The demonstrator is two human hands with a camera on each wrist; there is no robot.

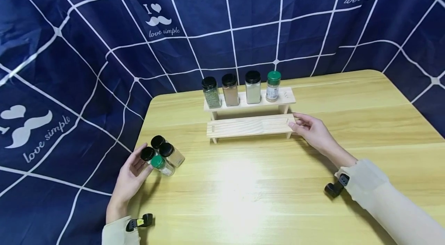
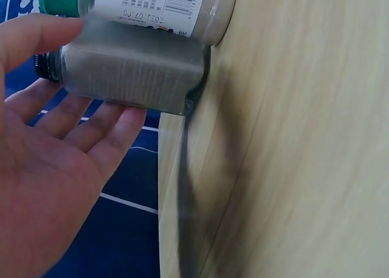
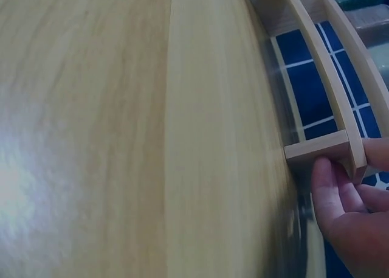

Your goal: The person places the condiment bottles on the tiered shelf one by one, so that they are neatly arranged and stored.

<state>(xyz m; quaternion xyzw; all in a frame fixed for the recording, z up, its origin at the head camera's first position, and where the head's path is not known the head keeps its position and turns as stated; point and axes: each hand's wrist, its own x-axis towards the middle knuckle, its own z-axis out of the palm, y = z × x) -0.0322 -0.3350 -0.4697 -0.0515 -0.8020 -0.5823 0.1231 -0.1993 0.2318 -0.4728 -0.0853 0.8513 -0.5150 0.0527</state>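
At the table's left side, four-sided spice jars with black lids (image 1: 168, 150) and a green-capped spice bottle (image 1: 163, 165) stand grouped close together. My left hand (image 1: 130, 179) is at the group's left, its thumb and fingers on either side of the nearest black-lidded spice jar (image 2: 134, 68). In the left wrist view the fingers lie along that jar and the thumb reaches its neck; the base stands on the table. My right hand (image 1: 314, 133) pinches the right end of a low wooden shelf (image 1: 250, 125), thumb on top, fingers beneath by the leg (image 3: 319, 147).
Behind the low shelf stands a taller wooden shelf (image 1: 222, 102). It bears a row of black-lidded jars (image 1: 230, 92) and a green-capped bottle (image 1: 272, 88). A dark blue checked cloth (image 1: 208, 13) hangs around the wooden table (image 1: 194, 198).
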